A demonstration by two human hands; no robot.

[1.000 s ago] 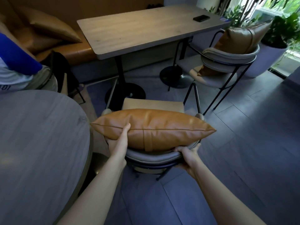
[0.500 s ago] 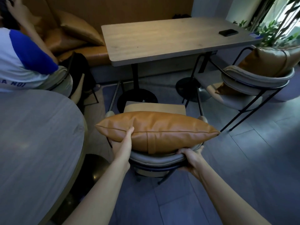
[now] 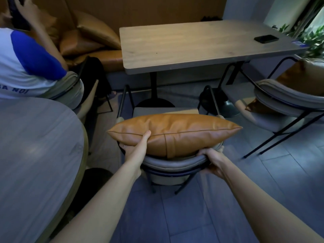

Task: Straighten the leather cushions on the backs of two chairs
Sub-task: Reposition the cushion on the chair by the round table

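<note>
Holding almost unchanged from a moment ago: hands in the same places, only the view drifting leftward, bringing the seated person in the blue-sleeved white shirt [image 3: 26, 62] further in. Meaning, by judgement, settling the first cushion rather than moving on.

Resting the tan, smooth-leather rectangular cushion [image 3: 175, 133] level along the curved grey padded backrest of the black-metal-framed near chair [image 3: 171, 163]. Pinching the cushion's left end with the left hand [image 3: 135, 148], thumb on the piped seam, other fingers hidden beneath. Wrapping the right hand [image 3: 213, 161] closed around the backrest rim, just under the cushion's right lower edge.

Still waiting: a second tan leather cushion [image 3: 301, 78], slumped and tilted on the far right grey chair [image 3: 287, 99], beyond the pale wooden rectangular worktop [image 3: 192, 48].
</note>
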